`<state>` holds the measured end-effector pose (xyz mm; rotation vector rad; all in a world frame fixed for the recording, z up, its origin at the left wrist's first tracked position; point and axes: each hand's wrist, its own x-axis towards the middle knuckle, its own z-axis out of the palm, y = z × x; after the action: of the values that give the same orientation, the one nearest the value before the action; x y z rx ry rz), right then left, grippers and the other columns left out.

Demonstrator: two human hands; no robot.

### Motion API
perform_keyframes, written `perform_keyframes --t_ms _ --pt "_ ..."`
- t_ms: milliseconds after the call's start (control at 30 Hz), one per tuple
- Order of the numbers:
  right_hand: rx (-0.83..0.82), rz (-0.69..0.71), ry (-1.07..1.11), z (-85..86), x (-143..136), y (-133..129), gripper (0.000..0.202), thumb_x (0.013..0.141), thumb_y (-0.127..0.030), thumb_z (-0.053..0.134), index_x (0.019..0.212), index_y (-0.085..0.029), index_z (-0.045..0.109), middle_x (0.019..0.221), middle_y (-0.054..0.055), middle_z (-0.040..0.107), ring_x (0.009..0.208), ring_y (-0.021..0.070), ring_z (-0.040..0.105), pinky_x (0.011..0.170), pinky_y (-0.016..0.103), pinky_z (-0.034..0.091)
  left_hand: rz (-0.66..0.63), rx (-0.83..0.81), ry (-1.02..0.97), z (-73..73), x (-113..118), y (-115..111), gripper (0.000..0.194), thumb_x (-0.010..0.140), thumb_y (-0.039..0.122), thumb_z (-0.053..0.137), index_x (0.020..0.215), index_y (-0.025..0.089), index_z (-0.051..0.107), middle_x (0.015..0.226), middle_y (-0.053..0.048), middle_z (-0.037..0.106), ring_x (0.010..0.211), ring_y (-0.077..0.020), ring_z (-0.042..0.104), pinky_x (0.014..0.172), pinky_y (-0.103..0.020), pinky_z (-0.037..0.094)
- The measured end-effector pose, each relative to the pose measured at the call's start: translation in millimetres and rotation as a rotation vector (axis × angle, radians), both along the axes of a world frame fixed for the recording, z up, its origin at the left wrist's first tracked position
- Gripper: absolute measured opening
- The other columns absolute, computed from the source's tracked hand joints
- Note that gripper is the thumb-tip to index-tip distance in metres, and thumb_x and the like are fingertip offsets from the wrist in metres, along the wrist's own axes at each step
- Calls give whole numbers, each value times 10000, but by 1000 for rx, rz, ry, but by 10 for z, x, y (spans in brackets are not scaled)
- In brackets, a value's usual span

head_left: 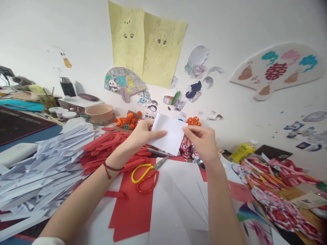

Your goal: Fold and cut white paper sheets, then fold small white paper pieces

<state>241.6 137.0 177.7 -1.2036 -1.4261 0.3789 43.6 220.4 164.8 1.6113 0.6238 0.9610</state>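
A small rectangle of white paper (pixel 170 136) is raised above the table between my two hands. My left hand (pixel 145 132) grips its left edge, thumb flat across the front and fingers behind. At the paper's right edge my right hand (pixel 200 137) pinches it between thumb and fingertips. Below lie scissors (pixel 148 175) with one yellow and one red handle loop, resting on red paper (pixel 133 211). White sheets (pixel 176 197) lie beside them, under my hands.
Piles of folded white strips (pixel 46 173) and red strips (pixel 109 146) cover the left side. A round tan container (pixel 99 114) stands behind them. To the right are a yellow bottle (pixel 242 151) and red-white woven pieces (pixel 286 214). Paper fans and drawings hang on the wall behind.
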Motion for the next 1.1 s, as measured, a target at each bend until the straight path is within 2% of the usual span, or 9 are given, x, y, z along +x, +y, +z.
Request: perform_keyframes --t_ms 100,233,367,533,867,1100 --pt "-39 57 41 20 -3 -7 279 835 -406 679 687 -169 673 519 -3 632 421 118 510 460 251 391 10 -17 -24 24 -9 -28 383 670 393 805 886 88 720 793 -88 735 661 -188 677 536 -237 513" --pt "-184 167 49 47 -1 -36 298 801 -434 715 690 -161 668 535 10 650 435 108 500 454 234 375 9 0 -41 40 -18 -49 387 679 394 802 895 83 721 794 -90 730 662 -187 675 537 -233 514" --pt "-267 179 25 54 -11 -51 357 777 -456 728 612 -151 642 542 34 662 430 101 485 417 226 339 16 26 -42 39 -23 -44 368 685 392 801 870 83 719 773 -75 717 653 -172 664 531 -220 508" --pt "-238 165 39 49 -8 -33 346 774 -451 728 625 -147 654 531 31 652 442 104 486 431 227 355 20 115 -31 23 -26 -15 349 703 401 789 841 88 722 747 -59 699 640 -148 640 520 -198 479" --pt "-152 107 19 22 6 -8 290 799 -420 713 688 -154 685 538 10 645 463 105 514 464 220 387 57 169 -46 48 -12 -60 363 711 413 771 866 88 723 791 -64 709 687 -176 649 570 -231 502" --pt "-71 68 -1 -9 3 21 344 755 -428 757 581 -157 638 482 16 623 408 111 488 428 238 358 49 184 -30 -1 16 -28 385 716 434 768 894 96 715 810 -66 710 696 -174 651 580 -230 503"
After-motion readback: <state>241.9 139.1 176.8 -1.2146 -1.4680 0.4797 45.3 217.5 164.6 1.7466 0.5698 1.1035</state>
